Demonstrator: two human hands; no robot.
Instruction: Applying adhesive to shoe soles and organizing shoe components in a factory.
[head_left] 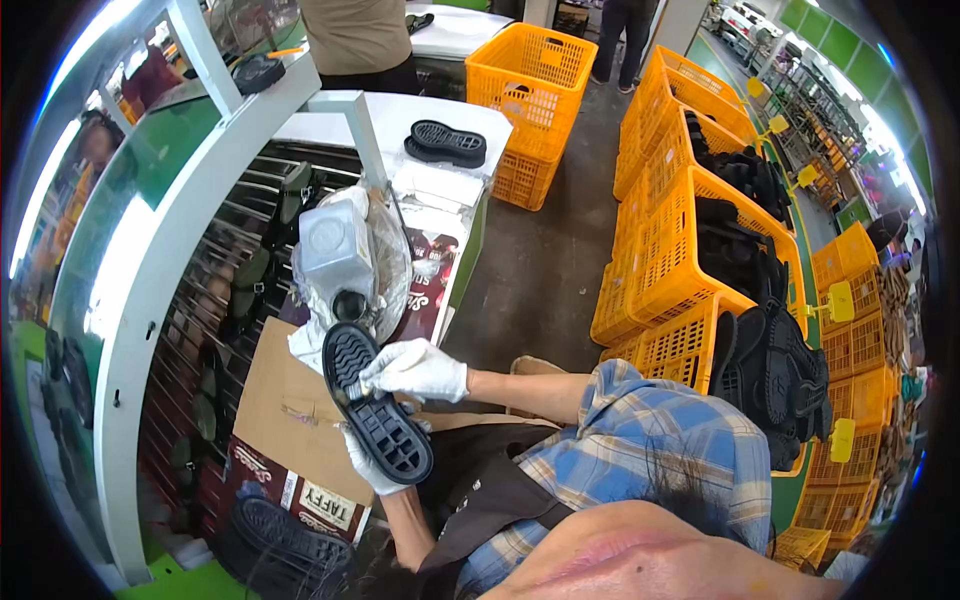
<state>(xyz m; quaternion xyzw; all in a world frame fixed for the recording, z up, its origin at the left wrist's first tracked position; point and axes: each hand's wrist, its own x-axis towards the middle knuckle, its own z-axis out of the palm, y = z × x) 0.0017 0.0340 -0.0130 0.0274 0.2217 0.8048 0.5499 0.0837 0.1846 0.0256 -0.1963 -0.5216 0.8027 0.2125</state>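
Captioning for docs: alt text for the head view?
A white-gloved left hand holds a black shoe sole, tread toward the camera, while the gloved right hand touches its middle. Yellow crates of black soles stand to the right.

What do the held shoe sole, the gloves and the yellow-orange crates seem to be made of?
Shoe sole: probably moulded rubber or foam, black and low-sheen, with deep, crisp tread.
White gloves: likely thin fabric, matte and wrinkled; weave unclear.
Crates: most likely moulded plastic, smooth, evenly coloured, with lattice walls.

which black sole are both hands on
The tilted sole, left hand beneath and right hand on top; others, like the flat sole on the white table, lie untouched.
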